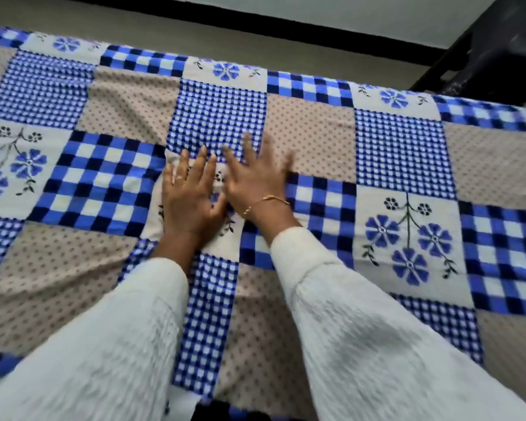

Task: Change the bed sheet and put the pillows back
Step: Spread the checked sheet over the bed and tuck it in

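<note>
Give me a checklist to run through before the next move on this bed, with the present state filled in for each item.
1. Patchwork sheet spread across the bed top: ok.
2. Both hands free to move on: ok. The left hand and right hand lie flat with straight fingers on the sheet, gripping nothing.
3. Sheet smooth: not ok. Creases show in the beige dotted patch on the left and in the cloth between the white sleeves.
4. Far edge hanging straight along the floor side: ok, as far as it shows.
5. Near edge and corners tucked: cannot tell, hidden by the sleeves.
6. Pillows within reach: cannot tell, none in view.
</note>
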{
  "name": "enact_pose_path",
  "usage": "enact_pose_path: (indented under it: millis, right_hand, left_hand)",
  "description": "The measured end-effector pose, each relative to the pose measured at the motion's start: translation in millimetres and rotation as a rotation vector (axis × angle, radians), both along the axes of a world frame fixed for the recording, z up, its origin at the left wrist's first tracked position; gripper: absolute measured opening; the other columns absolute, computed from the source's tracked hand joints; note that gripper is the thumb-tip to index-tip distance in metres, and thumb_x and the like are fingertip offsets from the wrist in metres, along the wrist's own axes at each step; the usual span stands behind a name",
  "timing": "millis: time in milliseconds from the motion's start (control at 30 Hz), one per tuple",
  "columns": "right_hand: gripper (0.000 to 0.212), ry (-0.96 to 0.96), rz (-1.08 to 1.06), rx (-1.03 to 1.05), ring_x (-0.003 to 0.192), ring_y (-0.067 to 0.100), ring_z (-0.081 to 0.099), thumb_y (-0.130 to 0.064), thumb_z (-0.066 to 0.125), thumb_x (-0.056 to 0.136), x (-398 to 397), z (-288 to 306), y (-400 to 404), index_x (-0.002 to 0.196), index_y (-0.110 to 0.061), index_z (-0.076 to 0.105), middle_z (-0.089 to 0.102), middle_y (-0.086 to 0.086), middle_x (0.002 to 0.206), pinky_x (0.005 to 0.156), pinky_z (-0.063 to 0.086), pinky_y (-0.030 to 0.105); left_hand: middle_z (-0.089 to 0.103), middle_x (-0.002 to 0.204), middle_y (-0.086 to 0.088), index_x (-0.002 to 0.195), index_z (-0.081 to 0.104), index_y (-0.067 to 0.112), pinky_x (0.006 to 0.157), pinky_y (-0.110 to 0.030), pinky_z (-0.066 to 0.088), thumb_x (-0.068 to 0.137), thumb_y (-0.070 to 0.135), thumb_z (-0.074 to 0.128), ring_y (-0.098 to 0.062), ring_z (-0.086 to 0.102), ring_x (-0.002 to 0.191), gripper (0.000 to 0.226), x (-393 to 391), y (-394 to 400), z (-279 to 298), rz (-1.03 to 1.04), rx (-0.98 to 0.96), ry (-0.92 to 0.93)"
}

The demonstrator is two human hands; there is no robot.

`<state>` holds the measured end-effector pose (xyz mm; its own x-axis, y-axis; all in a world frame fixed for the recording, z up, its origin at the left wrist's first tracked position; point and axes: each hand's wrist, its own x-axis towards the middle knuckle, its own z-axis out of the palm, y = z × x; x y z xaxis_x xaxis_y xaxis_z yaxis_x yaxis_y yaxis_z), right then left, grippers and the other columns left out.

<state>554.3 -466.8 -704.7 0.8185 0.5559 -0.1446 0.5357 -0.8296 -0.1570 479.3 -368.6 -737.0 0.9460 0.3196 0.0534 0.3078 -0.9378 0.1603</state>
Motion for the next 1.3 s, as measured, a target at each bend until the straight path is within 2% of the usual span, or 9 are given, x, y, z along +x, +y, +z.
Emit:
enact_pose_path:
  millis: [133,333,433,567,733,800,967,1100,1300]
  right_hand:
    - [0.048,0.105,0.146,0.185,0.145,0.019,-0.003,-0.032,0.027,0.101,-34,15,-18,0.148,-0.032,0.017,0.006,-0.004,0.158,0.112,-0.001,0.057]
    - [0.048,0.011,-0.547,0.095,0.145,0.025,-0.004,-0.038,0.023,0.099,-60,6,-148,0.146,-0.029,0.026,0.007,0.0,0.158,0.11,-0.001,0.059]
    - [0.058,-0.025,-0.385,0.047,0.145,0.027,0.002,-0.044,0.009,0.091,-105,-9,-155,0.147,-0.031,0.023,0.01,-0.001,0.158,0.109,-0.002,0.06]
    - [0.057,-0.117,-0.136,0.053,0.133,0.028,0.041,-0.039,0.024,0.083,-185,-11,-115,0.132,-0.027,0.052,0.045,-0.003,0.143,0.104,0.018,0.062]
    - [0.055,-0.021,0.166,0.11,0.132,0.021,0.043,-0.039,0.025,0.083,-253,3,-104,0.125,-0.028,0.058,0.05,-0.005,0.139,0.105,0.026,0.059]
    - [0.049,-0.059,0.071,0.26,0.129,0.026,0.046,-0.035,0.034,0.082,-249,5,-124,0.122,-0.026,0.06,0.052,0.002,0.136,0.1,0.033,0.06]
    - [0.049,-0.101,-0.438,0.167,0.13,0.036,0.042,-0.035,0.037,0.086,-214,1,-211,0.126,-0.018,0.058,0.049,0.012,0.138,0.099,0.029,0.064]
    - [0.052,-0.152,-0.145,0.028,0.131,0.03,0.042,-0.037,0.029,0.089,-252,-11,-225,0.135,-0.019,0.048,0.044,0.005,0.144,0.104,0.026,0.061]
    - [0.052,-0.178,0.122,0.181,0.131,0.021,0.044,-0.036,0.036,0.088,-319,-7,-235,0.128,-0.011,0.056,0.048,0.005,0.14,0.103,0.026,0.049]
  left_hand:
    - [0.03,0.152,-0.006,0.143,0.036,0.01,0.113,-0.054,0.006,0.081,0.046,0.016,-0.031,0.02,0.142,0.074,-8,12,15,-0.032,0.023,0.044]
    - [0.064,0.113,-0.022,0.104,0.065,-0.003,0.102,-0.059,0.031,0.08,0.023,0.036,-0.043,0.054,0.116,0.045,-43,-78,33,-0.138,0.034,-0.111]
    - [0.061,0.12,-0.021,0.11,0.064,-0.004,0.097,-0.059,0.036,0.082,0.024,0.039,-0.044,0.055,0.114,0.046,-75,-116,26,-0.199,-0.128,-0.108]
    - [0.049,0.137,-0.017,0.127,0.055,0.003,0.106,-0.05,0.03,0.089,0.031,0.033,-0.038,0.045,0.127,0.052,-136,-100,16,-0.159,-0.103,-0.054]
    - [0.042,0.142,-0.021,0.13,0.05,-0.001,0.102,-0.058,0.027,0.089,0.033,0.027,-0.041,0.039,0.13,0.058,-212,-76,25,0.073,0.017,0.026]
    - [0.047,0.135,-0.026,0.123,0.055,-0.004,0.102,-0.063,0.025,0.086,0.03,0.029,-0.047,0.039,0.128,0.057,-218,-97,33,0.118,0.019,0.038]
    - [0.051,0.135,-0.018,0.124,0.051,0.003,0.107,-0.052,0.026,0.085,0.028,0.038,-0.036,0.036,0.131,0.048,-198,-170,36,-0.274,-0.075,-0.04]
    - [0.041,0.144,-0.014,0.133,0.048,0.002,0.113,-0.041,0.016,0.086,0.036,0.04,-0.024,0.025,0.138,0.058,-221,-190,27,-0.47,-0.159,0.028]
    - [0.037,0.146,-0.016,0.132,0.047,0.002,0.112,-0.044,0.021,0.078,0.046,0.051,-0.027,0.026,0.139,0.07,-289,-174,30,-0.685,-0.22,0.015]
